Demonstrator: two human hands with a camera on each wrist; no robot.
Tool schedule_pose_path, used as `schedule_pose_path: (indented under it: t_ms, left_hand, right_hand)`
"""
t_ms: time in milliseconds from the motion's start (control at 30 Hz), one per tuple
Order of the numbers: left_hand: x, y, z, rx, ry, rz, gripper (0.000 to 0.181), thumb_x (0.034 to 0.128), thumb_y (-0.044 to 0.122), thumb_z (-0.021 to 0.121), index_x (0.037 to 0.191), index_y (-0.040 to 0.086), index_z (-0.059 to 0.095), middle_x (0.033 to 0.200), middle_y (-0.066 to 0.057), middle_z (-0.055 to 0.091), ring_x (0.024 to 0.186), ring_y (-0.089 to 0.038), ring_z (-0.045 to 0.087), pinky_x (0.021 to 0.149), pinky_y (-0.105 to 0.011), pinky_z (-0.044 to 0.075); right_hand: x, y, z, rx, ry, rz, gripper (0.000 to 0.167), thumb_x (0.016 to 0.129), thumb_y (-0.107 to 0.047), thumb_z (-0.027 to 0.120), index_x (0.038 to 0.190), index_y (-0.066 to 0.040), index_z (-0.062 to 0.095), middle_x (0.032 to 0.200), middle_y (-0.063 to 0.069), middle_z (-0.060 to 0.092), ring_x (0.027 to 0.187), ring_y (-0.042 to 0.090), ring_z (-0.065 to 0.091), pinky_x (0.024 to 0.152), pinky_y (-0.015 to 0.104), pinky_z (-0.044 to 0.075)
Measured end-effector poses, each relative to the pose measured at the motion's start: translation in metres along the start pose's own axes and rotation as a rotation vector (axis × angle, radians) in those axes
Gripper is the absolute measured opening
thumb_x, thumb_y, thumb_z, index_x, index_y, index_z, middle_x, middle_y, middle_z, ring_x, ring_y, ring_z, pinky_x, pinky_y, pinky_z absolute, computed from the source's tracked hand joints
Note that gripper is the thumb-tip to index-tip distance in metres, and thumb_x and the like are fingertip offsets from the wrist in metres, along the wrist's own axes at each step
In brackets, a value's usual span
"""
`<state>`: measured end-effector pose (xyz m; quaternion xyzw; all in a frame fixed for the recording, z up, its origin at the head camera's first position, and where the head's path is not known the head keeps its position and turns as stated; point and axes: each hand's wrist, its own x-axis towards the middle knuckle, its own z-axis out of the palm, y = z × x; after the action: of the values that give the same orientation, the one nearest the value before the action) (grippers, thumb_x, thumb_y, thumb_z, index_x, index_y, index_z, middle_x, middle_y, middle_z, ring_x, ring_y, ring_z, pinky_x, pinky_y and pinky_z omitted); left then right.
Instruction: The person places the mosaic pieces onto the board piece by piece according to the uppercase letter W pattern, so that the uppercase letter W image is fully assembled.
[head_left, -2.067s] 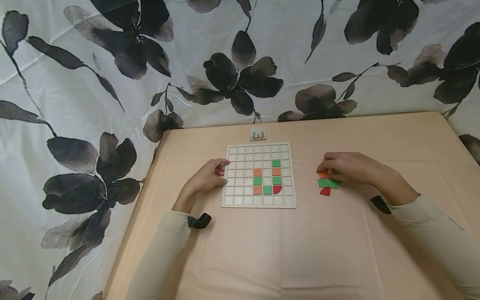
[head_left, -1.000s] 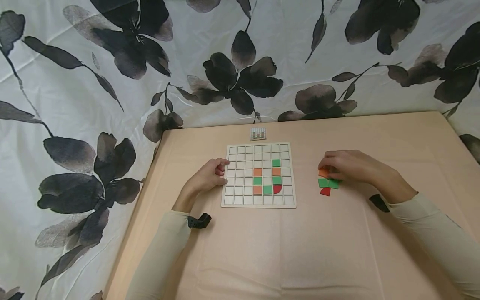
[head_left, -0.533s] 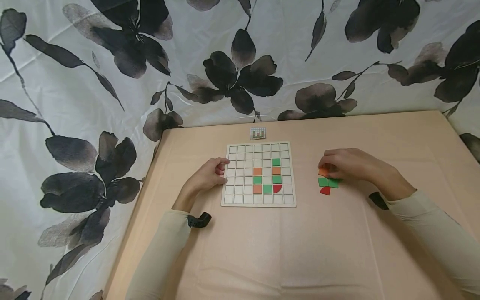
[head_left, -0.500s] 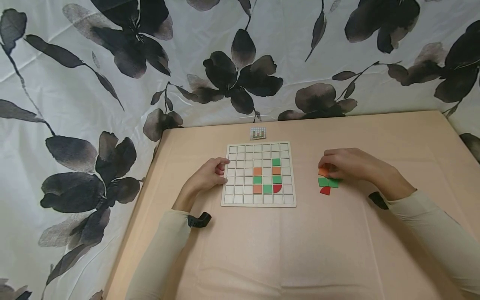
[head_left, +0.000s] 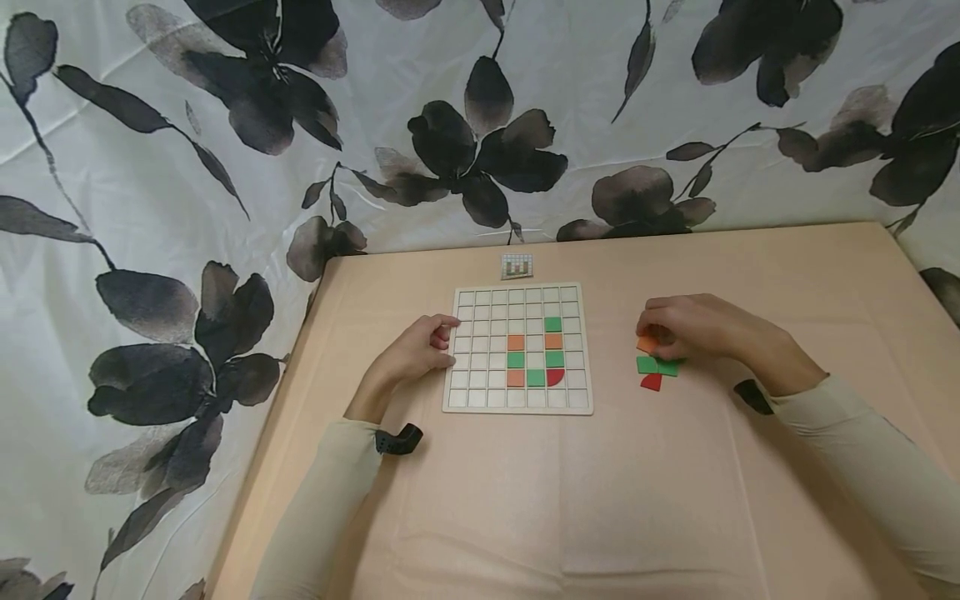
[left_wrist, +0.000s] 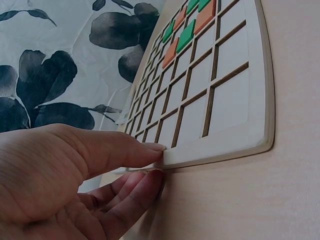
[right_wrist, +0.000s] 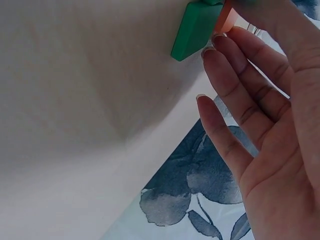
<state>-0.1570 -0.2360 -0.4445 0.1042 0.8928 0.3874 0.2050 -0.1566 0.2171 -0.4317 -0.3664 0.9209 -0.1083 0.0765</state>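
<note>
My left hand [head_left: 414, 350] holds the left edge of a white gridded board [head_left: 478, 405]. In the left wrist view the thumb lies on the board's border and the other fingers curl at its side. On the board are orange squares [head_left: 515, 342], green squares [head_left: 536, 378] and one red quarter-round tile [head_left: 555, 377]. To the right, my right hand [head_left: 693, 321] pinches an orange tile [head_left: 645, 343], which its fingers partly cover. Two green tiles [head_left: 646, 365] and a red quarter-round tile [head_left: 651, 382] lie just below it on the table. The right wrist view shows a green tile [right_wrist: 192, 30] beside the fingertips.
A small card with a printed grid pattern [head_left: 517, 266] lies behind the board. The pale wooden table [head_left: 630, 500] ends at a white cloth with dark flowers [head_left: 450, 158] at the back and left. Black wrist straps [head_left: 400, 439] sit at both cuffs.
My right hand has shifted very slightly up and stays over the orange tile. The left hand, the board and its tiles keep their places.
</note>
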Motion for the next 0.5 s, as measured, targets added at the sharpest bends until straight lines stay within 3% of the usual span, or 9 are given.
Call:
schedule_pose_path:
  t_ms: [233, 500]
  left_hand:
    - [-0.0001, 0.0, 0.0007, -0.007, 0.003, -0.007, 0.061, 0.0849, -0.006, 0.075, 0.141, 0.003, 0.052, 0.11, -0.012, 0.048, 0.1, -0.024, 0.05, 0.085, -0.034, 0.044]
    - [-0.0002, 0.0027, 0.0002, 0.008, 0.004, -0.001, 0.06, 0.0856, -0.006, 0.074, 0.141, 0.002, 0.052, 0.108, -0.012, 0.048, 0.1, -0.025, 0.049, 0.083, -0.033, 0.044]
  right_hand:
    - [0.0031, -0.0002, -0.002, 0.026, -0.05, 0.054, 0.016, 0.08, -0.022, 0.081, 0.089, -0.021, 0.068, 0.086, -0.01, 0.057, 0.078, 0.007, 0.052, 0.071, 0.032, 0.05]
    - [0.0077, -0.0004, -0.005, 0.056, -0.053, 0.084, 0.017, 0.08, -0.026, 0.082, 0.091, -0.022, 0.069, 0.081, -0.011, 0.059, 0.073, 0.008, 0.053, 0.067, 0.03, 0.049]
